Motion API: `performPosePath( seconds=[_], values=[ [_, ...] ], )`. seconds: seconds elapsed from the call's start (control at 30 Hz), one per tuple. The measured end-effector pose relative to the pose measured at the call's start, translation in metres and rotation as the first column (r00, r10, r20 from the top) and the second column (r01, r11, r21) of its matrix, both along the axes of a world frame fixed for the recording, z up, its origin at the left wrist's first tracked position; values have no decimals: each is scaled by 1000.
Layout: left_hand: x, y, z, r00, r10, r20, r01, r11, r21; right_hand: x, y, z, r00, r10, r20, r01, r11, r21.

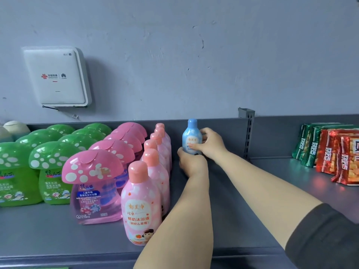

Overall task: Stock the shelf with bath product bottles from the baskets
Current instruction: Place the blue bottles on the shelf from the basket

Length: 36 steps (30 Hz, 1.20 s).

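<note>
Both arms outstretched, left hand (191, 162) and right hand (210, 143) around upright blue bottle (192, 137)

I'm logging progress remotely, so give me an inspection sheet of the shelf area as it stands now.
Surface: grey metal shelf, bare strip right of the pink row.
Job's things: blue bottle upright at the shelf back; pink bottles in one row; pink mushroom bottles and green mushroom bottles in rows to the left.
Clutter: snack packets in the next bay.
Grippers: left hand grips the blue bottle's base; right hand holds its side.
Cables: short lead under the router.
Surroundings: scuffed grey wall; baskets not in view.
</note>
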<state>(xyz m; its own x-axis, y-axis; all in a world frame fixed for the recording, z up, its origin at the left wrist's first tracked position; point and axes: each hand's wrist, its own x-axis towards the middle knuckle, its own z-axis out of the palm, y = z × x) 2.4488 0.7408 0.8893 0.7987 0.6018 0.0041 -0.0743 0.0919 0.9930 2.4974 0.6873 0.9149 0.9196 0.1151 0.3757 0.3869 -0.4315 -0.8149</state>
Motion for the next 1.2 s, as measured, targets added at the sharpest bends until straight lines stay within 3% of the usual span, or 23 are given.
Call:
performPosePath(
  seconds=[0.57,0.8,0.93,1.0,1.07,1.13,1.17,1.2],
  values=[
    [18,14,-7,998,36,-57,-34,999,28,11,19,-8,1000,-18,15,19,998,-61],
    [8,12,3,996,20,-90,-16,999,44,7,10,3,998,-3,-67,-11,978,-208],
    [-10,1,23,998,17,55,-26,986,162,-12,-16,33,993,-9,-115,10,1000,14],
    [-28,-6,35,986,-72,149,42,980,195,-31,-37,51,994,6,-106,4,995,95],
    [-47,-12,45,963,-195,184,132,943,306,-53,-60,65,999,-2,-41,4,998,62],
    [-61,-15,52,935,-330,129,235,851,470,-77,-82,72,995,-57,79,61,996,-60],
    [-66,-16,55,919,-391,57,283,752,595,-88,-93,73,984,-94,150,114,984,-137],
    [-72,-19,57,906,-421,-31,304,598,742,-101,-102,73,967,-124,221,172,962,-212]
  ],
)
